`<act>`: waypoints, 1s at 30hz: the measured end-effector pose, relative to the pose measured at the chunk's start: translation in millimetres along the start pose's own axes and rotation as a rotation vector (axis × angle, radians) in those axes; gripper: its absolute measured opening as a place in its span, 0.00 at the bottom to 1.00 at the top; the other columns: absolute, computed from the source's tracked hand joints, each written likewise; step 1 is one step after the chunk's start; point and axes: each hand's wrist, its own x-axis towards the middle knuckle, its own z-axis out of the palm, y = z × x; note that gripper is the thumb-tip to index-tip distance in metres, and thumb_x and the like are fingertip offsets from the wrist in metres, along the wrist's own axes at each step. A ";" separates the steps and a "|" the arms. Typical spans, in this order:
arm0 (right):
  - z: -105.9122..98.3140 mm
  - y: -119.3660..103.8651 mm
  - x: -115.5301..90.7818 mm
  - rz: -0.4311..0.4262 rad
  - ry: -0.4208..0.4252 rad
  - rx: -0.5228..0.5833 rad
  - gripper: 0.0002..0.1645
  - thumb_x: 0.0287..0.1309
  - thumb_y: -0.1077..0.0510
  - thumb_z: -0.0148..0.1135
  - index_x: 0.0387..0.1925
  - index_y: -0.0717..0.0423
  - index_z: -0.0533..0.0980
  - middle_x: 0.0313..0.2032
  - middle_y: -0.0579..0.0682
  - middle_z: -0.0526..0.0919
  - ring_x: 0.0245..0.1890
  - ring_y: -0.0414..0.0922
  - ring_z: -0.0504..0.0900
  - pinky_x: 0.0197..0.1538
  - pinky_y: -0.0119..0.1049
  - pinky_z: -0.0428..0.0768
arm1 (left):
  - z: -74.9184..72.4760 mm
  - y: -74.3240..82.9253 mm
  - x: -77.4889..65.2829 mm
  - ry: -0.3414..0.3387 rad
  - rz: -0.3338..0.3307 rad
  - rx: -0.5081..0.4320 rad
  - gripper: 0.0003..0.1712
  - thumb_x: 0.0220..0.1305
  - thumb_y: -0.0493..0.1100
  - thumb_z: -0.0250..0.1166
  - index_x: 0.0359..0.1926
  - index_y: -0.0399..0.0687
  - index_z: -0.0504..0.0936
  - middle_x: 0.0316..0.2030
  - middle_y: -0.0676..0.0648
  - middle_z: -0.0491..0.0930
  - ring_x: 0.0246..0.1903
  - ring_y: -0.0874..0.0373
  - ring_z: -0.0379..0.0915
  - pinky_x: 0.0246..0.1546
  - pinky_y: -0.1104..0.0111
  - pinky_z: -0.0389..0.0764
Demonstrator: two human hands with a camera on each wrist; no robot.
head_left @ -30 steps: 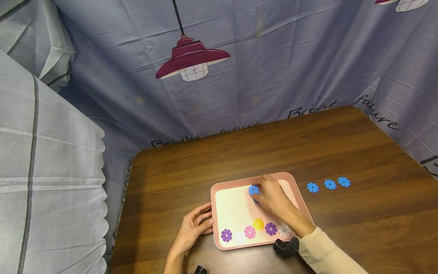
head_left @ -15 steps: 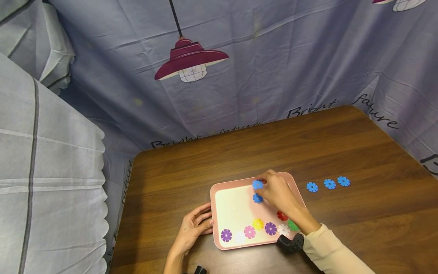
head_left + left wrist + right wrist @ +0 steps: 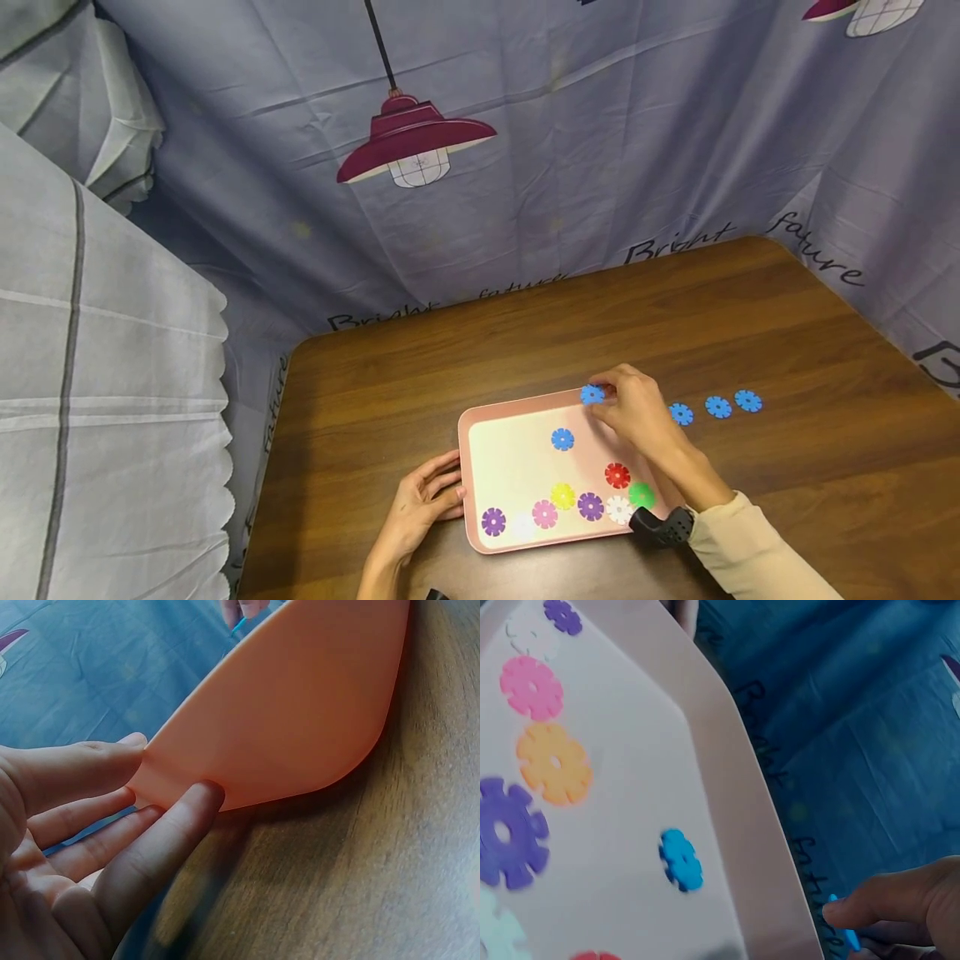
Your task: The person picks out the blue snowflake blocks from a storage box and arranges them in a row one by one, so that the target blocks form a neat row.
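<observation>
A pink tray (image 3: 462, 467) with a pale floor lies on the table. In the head view, my right hand (image 3: 641, 412) pinches a blue snowflake disc (image 3: 592, 394) over the tray's far rim; the right wrist view shows that disc (image 3: 845, 924) edge-on between thumb and fingers. Another blue snowflake disc (image 3: 562, 439) lies flat inside the tray. My left hand (image 3: 420, 504) rests against the tray's left side. Its extended fingers touch the outer wall (image 3: 277, 712) in the left wrist view.
Along the tray's near side lie purple (image 3: 493, 522), pink (image 3: 545, 514), yellow (image 3: 562, 497), red (image 3: 618, 476), green (image 3: 641, 496) and white (image 3: 619, 510) discs. Three blue discs (image 3: 717, 407) sit in a row on the wooden table (image 3: 825, 467). A printed curtain (image 3: 562, 167) hangs behind.
My right hand has lifted one blue disc off the tray floor and carried it right to the far rim. The other blue disc stays in the tray. My left hand holds its place.
</observation>
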 end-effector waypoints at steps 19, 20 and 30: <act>-33.1 30.7 -8.3 0.033 0.077 -0.054 0.21 0.46 0.68 0.74 0.45 0.70 0.81 0.41 0.64 0.80 0.37 0.57 0.81 0.39 0.53 0.84 | 0.3 -1.8 -0.8 0.005 -0.002 0.003 0.35 0.63 0.31 0.66 0.68 0.30 0.64 0.65 0.29 0.65 0.58 0.43 0.72 0.46 0.58 0.85; -34.9 32.8 -9.2 0.034 0.088 -0.058 0.21 0.46 0.68 0.73 0.45 0.70 0.81 0.41 0.65 0.80 0.37 0.57 0.81 0.39 0.53 0.84 | 0.2 -1.6 -1.0 0.004 -0.003 0.002 0.35 0.63 0.31 0.66 0.68 0.30 0.64 0.65 0.29 0.65 0.59 0.43 0.72 0.46 0.58 0.85; -61.2 61.5 -18.6 0.049 0.176 -0.105 0.22 0.48 0.64 0.73 0.45 0.71 0.81 0.41 0.66 0.79 0.37 0.61 0.83 0.39 0.54 0.82 | -0.5 -0.3 -1.3 -0.003 -0.005 0.001 0.36 0.63 0.32 0.67 0.69 0.30 0.63 0.65 0.29 0.65 0.58 0.42 0.72 0.46 0.57 0.85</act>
